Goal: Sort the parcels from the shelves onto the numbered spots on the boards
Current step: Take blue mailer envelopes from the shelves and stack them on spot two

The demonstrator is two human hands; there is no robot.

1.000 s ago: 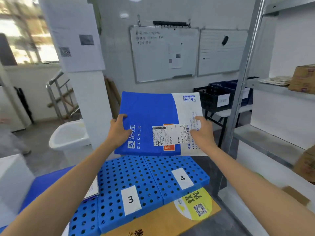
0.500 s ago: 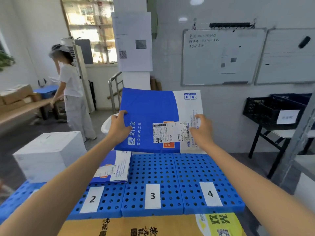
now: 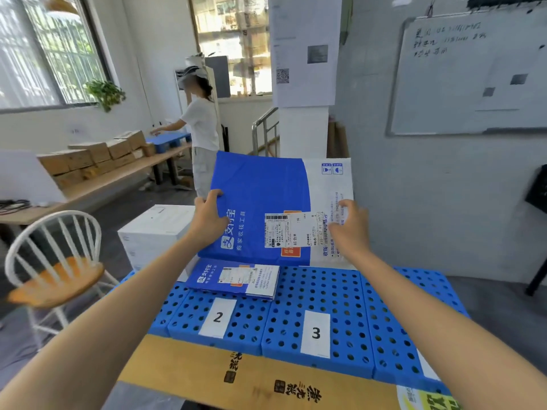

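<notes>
Two hands, left hand and right hand, gripping blue-white parcel by its side edges, now carried leftward above spot 2, long axis running hand to hand, face tilted upright.

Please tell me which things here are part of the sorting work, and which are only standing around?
Part of the job: held envelope, left hand, right hand, envelope on spot 2, blue boards.
Standing around: chair, whiteboard, plant.

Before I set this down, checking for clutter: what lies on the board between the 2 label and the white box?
In the head view, a blue-and-white envelope lies between the 2 label and the white box.
</notes>
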